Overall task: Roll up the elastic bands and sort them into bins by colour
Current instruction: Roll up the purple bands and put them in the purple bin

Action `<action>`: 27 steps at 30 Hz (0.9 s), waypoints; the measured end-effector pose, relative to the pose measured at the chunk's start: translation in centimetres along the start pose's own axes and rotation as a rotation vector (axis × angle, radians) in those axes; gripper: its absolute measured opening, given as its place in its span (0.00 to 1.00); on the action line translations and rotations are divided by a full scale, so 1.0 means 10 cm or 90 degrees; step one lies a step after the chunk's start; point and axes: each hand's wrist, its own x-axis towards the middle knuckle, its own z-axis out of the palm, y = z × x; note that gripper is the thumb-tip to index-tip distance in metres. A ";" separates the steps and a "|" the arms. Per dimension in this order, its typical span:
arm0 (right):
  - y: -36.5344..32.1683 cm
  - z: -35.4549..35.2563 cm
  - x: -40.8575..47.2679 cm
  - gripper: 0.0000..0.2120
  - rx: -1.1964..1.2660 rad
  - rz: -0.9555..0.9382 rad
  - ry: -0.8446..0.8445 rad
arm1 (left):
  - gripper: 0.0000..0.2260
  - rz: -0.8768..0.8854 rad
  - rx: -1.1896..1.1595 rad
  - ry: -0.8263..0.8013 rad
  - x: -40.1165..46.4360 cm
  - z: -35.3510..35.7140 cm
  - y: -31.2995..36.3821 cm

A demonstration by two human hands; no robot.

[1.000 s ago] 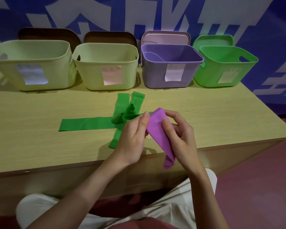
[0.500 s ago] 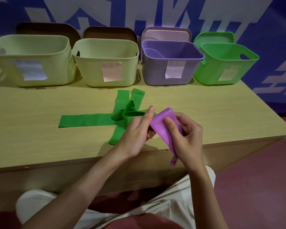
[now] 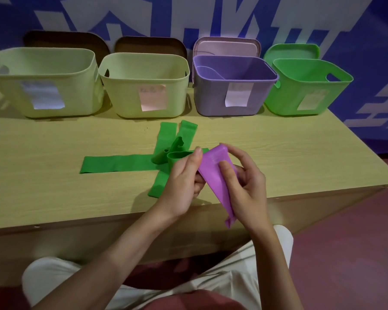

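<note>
Both hands are pinching the purple band [image 3: 215, 175] above the worktop's [image 3: 54, 175] near edge: left hand [image 3: 184, 182] at its upper end, right hand [image 3: 244, 186] alongside. Its long axis is running down toward the person, tail hanging free; purple bin [image 3: 211, 101] lies straight ahead.

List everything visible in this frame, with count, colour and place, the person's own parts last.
purple elastic band: 1, purple, held in both hands over the table's front edge, tail hanging down
green elastic bands: several, exact count unclear, green, piled crosswise mid-table
pale green bins: 2, back row, left side
purple bin: 1, back row, third from left
green bin: 1, back row, far right
lids: 4, two brown, one pink, one green, upright behind the bins
table: 1, light wood
left hand: pinches the band
right hand: pinches the band
</note>
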 end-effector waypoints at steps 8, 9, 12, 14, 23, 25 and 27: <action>-0.07 0.01 0.02 0.07 -0.007 -0.014 0.020 | 0.18 -0.086 -0.169 -0.036 -0.05 0.03 0.05; -0.08 0.01 0.01 0.06 -0.009 -0.009 0.022 | 0.18 -0.080 -0.131 -0.034 -0.03 0.03 0.04; -0.10 0.01 0.01 0.06 -0.015 -0.004 0.034 | 0.21 -0.046 -0.026 -0.013 0.00 0.05 0.02; -0.10 0.02 0.01 0.07 -0.006 -0.007 0.044 | 0.24 -0.018 0.011 0.007 0.00 0.08 0.01; -0.05 0.06 0.03 0.10 -0.018 -0.001 0.040 | 0.25 0.126 0.154 0.072 0.00 0.06 -0.11; -0.04 0.06 0.01 0.12 -0.018 0.015 0.013 | 0.25 0.122 0.137 0.075 0.00 0.06 -0.09; -0.06 0.05 0.00 0.13 -0.007 0.026 -0.012 | 0.26 0.105 0.100 0.067 0.00 0.07 -0.07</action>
